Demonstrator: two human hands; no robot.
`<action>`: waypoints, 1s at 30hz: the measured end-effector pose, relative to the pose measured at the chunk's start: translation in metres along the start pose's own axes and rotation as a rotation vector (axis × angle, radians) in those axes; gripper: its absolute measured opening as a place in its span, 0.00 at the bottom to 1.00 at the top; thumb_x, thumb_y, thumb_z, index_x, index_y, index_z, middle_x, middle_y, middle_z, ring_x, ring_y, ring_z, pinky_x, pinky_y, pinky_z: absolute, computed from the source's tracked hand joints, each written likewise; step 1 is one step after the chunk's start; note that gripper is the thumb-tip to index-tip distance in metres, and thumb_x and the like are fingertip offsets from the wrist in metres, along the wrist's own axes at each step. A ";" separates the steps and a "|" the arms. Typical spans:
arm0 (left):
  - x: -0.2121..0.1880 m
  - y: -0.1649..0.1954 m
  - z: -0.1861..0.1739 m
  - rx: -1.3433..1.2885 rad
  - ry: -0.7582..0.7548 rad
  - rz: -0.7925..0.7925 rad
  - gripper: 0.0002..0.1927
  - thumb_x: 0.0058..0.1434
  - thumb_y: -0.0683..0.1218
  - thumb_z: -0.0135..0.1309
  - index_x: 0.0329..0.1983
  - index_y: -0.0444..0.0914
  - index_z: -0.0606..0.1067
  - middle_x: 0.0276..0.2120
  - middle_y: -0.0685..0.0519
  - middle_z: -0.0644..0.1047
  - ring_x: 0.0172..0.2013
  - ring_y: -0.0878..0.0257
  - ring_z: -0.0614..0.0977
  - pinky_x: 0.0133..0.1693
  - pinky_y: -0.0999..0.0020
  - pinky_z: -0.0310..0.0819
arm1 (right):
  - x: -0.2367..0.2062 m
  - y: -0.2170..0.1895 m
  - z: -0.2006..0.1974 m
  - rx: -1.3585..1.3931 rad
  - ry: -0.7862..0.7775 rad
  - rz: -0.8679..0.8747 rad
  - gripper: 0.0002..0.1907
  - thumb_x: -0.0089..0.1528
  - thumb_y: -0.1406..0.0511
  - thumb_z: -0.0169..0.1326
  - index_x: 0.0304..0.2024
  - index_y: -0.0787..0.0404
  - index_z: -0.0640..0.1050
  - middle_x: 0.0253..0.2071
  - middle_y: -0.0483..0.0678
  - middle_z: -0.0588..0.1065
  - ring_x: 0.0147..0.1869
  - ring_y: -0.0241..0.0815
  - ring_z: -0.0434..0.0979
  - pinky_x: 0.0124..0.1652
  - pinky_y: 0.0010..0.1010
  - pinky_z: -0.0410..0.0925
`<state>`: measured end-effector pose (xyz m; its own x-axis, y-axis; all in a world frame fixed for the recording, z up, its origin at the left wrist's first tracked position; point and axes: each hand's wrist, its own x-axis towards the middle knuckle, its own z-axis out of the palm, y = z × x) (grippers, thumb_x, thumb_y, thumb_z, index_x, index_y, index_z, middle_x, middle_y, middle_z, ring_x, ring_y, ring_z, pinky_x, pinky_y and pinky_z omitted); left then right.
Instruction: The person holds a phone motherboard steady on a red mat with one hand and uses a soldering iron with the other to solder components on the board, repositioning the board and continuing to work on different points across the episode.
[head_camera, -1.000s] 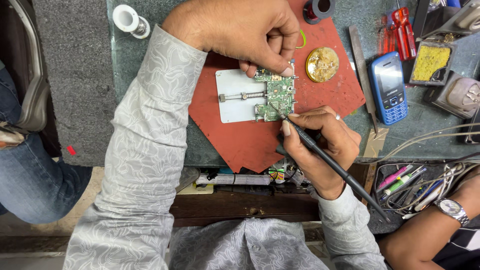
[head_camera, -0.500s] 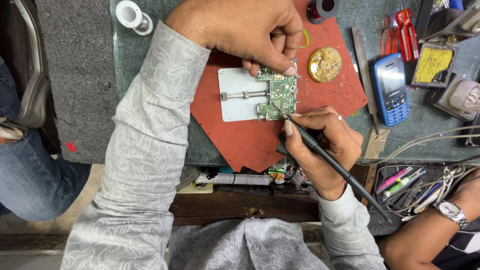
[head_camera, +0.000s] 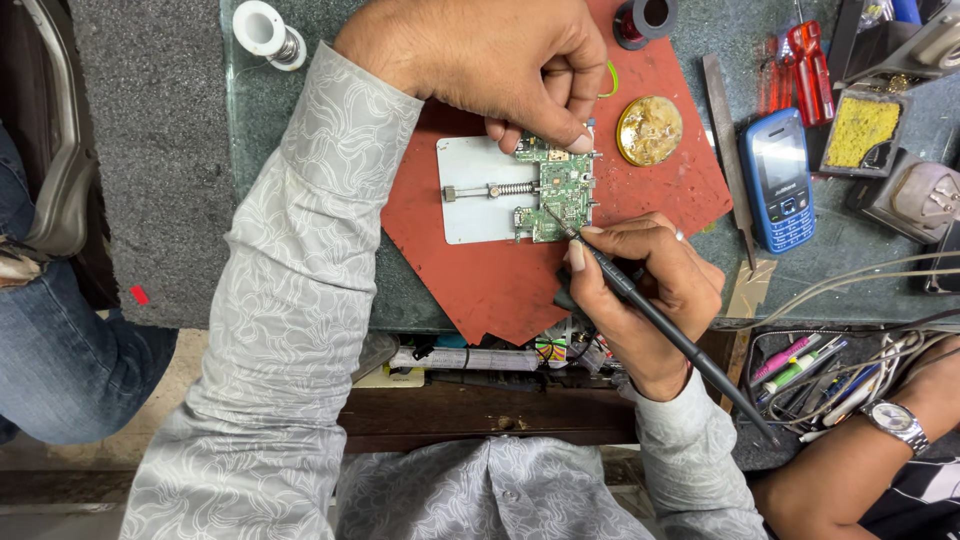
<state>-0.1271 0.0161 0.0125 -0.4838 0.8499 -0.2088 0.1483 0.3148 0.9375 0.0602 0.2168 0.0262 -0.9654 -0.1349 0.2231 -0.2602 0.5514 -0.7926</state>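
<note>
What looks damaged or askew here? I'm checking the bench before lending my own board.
The red mat has a ragged, cut lower edge and lies skewed on the bench. The round brass tin looks crusted. Otherwise the green circuit board sits square in its holder, steadied by the left hand; the right hand holds the soldering iron.

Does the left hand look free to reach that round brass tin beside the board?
Probably yes. The left hand rests on the board's top edge, and the tin lies just to its right on the red mat, with nothing between them.
</note>
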 end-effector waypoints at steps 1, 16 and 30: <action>0.000 0.000 0.001 -0.002 -0.001 -0.003 0.12 0.62 0.49 0.63 0.36 0.36 0.77 0.20 0.56 0.79 0.18 0.71 0.80 0.20 0.76 0.74 | 0.000 0.000 0.000 0.002 0.000 -0.003 0.09 0.63 0.75 0.65 0.42 0.69 0.77 0.40 0.54 0.80 0.38 0.37 0.81 0.38 0.23 0.72; -0.001 0.004 -0.001 0.001 -0.009 -0.004 0.11 0.62 0.49 0.63 0.35 0.36 0.77 0.19 0.56 0.79 0.17 0.71 0.79 0.20 0.76 0.73 | 0.001 -0.002 0.000 0.012 -0.012 -0.011 0.09 0.62 0.75 0.65 0.42 0.69 0.77 0.39 0.53 0.79 0.37 0.37 0.80 0.37 0.23 0.71; 0.000 -0.001 -0.001 0.023 -0.003 0.024 0.12 0.62 0.49 0.63 0.36 0.35 0.76 0.20 0.55 0.79 0.18 0.70 0.80 0.20 0.75 0.74 | 0.000 0.000 0.001 0.009 -0.009 -0.019 0.09 0.62 0.75 0.65 0.41 0.69 0.77 0.38 0.53 0.79 0.36 0.36 0.80 0.37 0.22 0.70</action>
<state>-0.1275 0.0155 0.0122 -0.4771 0.8587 -0.1869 0.1798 0.3035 0.9357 0.0598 0.2163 0.0257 -0.9605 -0.1521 0.2330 -0.2782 0.5415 -0.7933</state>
